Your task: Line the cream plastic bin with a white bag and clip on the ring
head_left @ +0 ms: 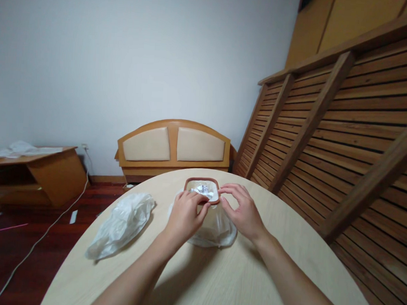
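A small trash can with a rounded brown rim (202,179) stands on the round table, with a whitish plastic bag (216,229) lining it and hanging loosely around its outside. Crumpled silvery material (203,190) shows inside the opening. My left hand (189,211) is closed at the near left of the rim, thumb and fingers pinching its edge. At the right corner, my right hand (244,210) has its thumb and fingertips close together on the rim. The hands hide part of the can's near side.
A crumpled white plastic bag (125,223) lies on the left of the pale table (247,279). Behind it stands a padded headboard (174,141). Slatted wooden panels (314,141) lean on the right. A low desk (57,176) and a cable (52,226) are at left.
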Action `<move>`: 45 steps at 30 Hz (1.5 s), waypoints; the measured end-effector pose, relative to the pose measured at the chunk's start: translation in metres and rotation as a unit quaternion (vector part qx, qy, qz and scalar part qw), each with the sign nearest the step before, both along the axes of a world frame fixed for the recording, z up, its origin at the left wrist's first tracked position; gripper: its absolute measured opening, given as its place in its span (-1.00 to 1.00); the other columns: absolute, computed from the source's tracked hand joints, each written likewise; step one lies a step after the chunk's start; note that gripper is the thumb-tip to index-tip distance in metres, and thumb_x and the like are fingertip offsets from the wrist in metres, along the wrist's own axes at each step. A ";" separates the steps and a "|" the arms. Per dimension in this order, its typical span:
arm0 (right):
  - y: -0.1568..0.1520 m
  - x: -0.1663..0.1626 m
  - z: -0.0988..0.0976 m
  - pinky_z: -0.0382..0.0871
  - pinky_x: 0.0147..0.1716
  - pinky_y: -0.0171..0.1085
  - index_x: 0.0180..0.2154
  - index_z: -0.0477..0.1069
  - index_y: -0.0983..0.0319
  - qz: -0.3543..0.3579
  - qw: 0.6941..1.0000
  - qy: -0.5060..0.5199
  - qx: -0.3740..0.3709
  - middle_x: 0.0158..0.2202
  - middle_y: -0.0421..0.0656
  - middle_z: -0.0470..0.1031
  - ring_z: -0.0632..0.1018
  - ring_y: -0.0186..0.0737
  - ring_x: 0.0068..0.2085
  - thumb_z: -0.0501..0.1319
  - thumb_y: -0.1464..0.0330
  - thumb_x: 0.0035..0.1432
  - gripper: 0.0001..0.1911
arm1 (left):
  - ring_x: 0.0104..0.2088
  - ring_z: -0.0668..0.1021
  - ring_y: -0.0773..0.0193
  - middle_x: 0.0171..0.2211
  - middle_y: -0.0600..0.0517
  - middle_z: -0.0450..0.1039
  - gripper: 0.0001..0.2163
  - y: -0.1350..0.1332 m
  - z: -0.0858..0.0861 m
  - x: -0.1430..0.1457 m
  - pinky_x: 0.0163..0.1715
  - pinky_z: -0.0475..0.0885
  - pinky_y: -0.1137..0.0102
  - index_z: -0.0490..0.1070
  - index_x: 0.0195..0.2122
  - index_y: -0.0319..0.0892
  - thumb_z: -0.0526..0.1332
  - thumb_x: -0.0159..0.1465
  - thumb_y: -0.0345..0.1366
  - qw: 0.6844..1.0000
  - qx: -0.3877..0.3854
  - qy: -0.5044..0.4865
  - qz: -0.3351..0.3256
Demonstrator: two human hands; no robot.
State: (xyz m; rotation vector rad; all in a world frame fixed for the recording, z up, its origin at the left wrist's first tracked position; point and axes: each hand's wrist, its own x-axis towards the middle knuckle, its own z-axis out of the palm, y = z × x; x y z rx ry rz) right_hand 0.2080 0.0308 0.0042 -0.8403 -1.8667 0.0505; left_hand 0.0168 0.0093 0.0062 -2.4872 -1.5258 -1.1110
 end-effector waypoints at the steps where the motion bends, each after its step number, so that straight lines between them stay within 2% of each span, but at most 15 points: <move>1: -0.001 -0.001 0.005 0.37 0.07 -0.02 -0.13 0.51 0.15 0.008 1.000 -0.015 -0.008 -0.09 -0.08 0.56 0.51 -0.06 0.01 0.20 0.38 0.28 -0.84 | -0.12 0.58 0.10 -0.19 0.01 0.63 -0.90 0.001 0.002 -0.001 0.03 0.31 0.14 0.55 -0.20 -0.10 0.24 0.36 -0.29 1.000 -0.017 -0.006 -0.009; 8: 0.003 0.009 0.011 0.39 0.05 -0.09 -0.15 0.56 0.17 0.066 0.984 -0.140 -0.082 -0.12 -0.12 0.63 0.54 -0.09 0.00 0.26 0.42 0.26 -0.86 | -0.09 0.61 0.11 -0.17 0.04 0.65 -0.91 0.003 0.000 0.007 0.18 0.19 0.03 0.56 -0.18 -0.07 0.26 0.35 -0.30 0.998 -0.038 -0.038 -0.038; 17: -0.008 0.026 0.031 0.36 0.00 -0.16 -0.21 0.57 0.17 0.086 0.965 -0.221 -0.116 -0.17 -0.15 0.62 0.54 -0.13 -0.07 0.28 0.34 0.29 -0.91 | -0.11 0.62 0.11 -0.18 0.05 0.65 -0.88 0.000 0.011 0.001 0.19 0.22 0.04 0.56 -0.16 -0.08 0.29 0.31 -0.37 0.991 -0.074 -0.011 -0.115; 22: -0.015 0.038 0.044 0.37 -0.07 -0.22 -0.22 0.57 0.14 0.101 0.952 -0.237 -0.166 -0.20 -0.20 0.62 0.55 -0.18 -0.12 0.28 0.36 0.28 -0.92 | -0.15 0.60 0.14 -0.18 0.00 0.63 -0.87 -0.003 0.019 -0.004 -0.06 0.41 0.25 0.55 -0.13 -0.12 0.25 0.34 -0.37 0.981 -0.067 0.009 -0.181; 27: -0.016 0.042 0.048 0.38 -0.06 -0.19 -0.31 0.57 0.15 0.105 0.950 -0.240 -0.172 -0.21 -0.17 0.61 0.57 -0.12 -0.11 0.34 0.33 0.19 -0.96 | -0.22 0.59 0.20 -0.23 0.00 0.62 -0.89 -0.005 0.021 -0.005 -0.18 0.41 0.34 0.55 -0.15 -0.13 0.23 0.36 -0.35 0.976 -0.046 0.004 -0.215; 30: -0.005 0.042 0.038 0.35 0.09 -0.08 -0.17 0.56 0.15 0.097 0.968 -0.176 -0.151 -0.05 -0.09 0.58 0.52 -0.03 0.05 0.37 0.21 0.15 -0.78 | -0.24 0.59 0.22 -0.24 0.03 0.63 -0.89 -0.004 0.019 -0.005 -0.18 0.40 0.34 0.55 -0.14 -0.12 0.24 0.36 -0.33 0.975 -0.038 0.003 -0.221; 33: 0.013 0.041 0.018 0.30 0.20 0.01 0.04 0.48 0.18 0.037 0.985 -0.048 -0.164 0.10 -0.02 0.52 0.49 -0.02 0.13 0.27 0.19 0.23 -0.62 | -0.21 0.60 0.22 -0.20 0.02 0.63 -0.88 -0.006 0.017 -0.004 -0.16 0.41 0.33 0.54 -0.12 -0.11 0.26 0.35 -0.31 0.971 -0.048 0.000 -0.234; 35: 0.025 0.041 0.004 0.36 0.16 0.04 0.06 0.48 0.21 0.002 0.978 0.019 -0.209 0.10 0.02 0.52 0.53 0.00 0.10 0.26 0.20 0.21 -0.59 | -0.19 0.60 0.21 -0.19 0.00 0.62 -0.88 -0.008 0.017 -0.004 -0.15 0.43 0.33 0.53 -0.11 -0.12 0.26 0.35 -0.30 0.967 -0.055 -0.004 -0.251; 38: 0.036 0.038 -0.011 0.48 0.04 0.01 0.04 0.49 0.27 0.038 0.955 0.080 -0.282 0.03 0.06 0.58 0.61 0.00 -0.01 0.24 0.23 0.19 -0.59 | -0.19 0.60 0.21 -0.19 0.00 0.62 -0.88 -0.012 0.019 -0.003 -0.15 0.46 0.33 0.53 -0.12 -0.11 0.27 0.34 -0.30 0.960 -0.069 -0.008 -0.272; 40: 0.038 0.037 -0.015 0.52 -0.01 -0.04 0.03 0.50 0.30 0.063 0.944 0.103 -0.306 -0.01 0.06 0.61 0.63 -0.02 -0.06 0.25 0.25 0.17 -0.58 | -0.18 0.60 0.20 -0.20 -0.01 0.62 -0.89 -0.013 0.020 -0.002 -0.12 0.47 0.31 0.54 -0.14 -0.11 0.26 0.34 -0.29 0.960 -0.066 -0.017 -0.272; 42: 0.039 0.036 -0.015 0.54 -0.04 -0.09 0.01 0.51 0.29 0.064 0.939 0.119 -0.317 -0.04 0.03 0.62 0.64 -0.05 -0.09 0.26 0.30 0.13 -0.59 | -0.14 0.59 0.17 -0.20 -0.03 0.61 -0.89 -0.011 0.019 -0.003 -0.06 0.47 0.26 0.53 -0.16 -0.12 0.23 0.36 -0.28 0.969 -0.029 -0.048 -0.241; 45: 0.036 0.034 -0.012 0.53 -0.05 -0.13 -0.03 0.54 0.29 0.043 0.940 0.118 -0.319 -0.06 0.01 0.64 0.65 -0.08 -0.11 0.27 0.39 0.08 -0.62 | -0.04 0.56 0.12 -0.13 -0.08 0.59 -0.85 0.001 0.013 -0.005 0.02 0.45 0.18 0.52 -0.13 -0.13 0.16 0.38 -0.29 0.982 0.030 -0.145 -0.121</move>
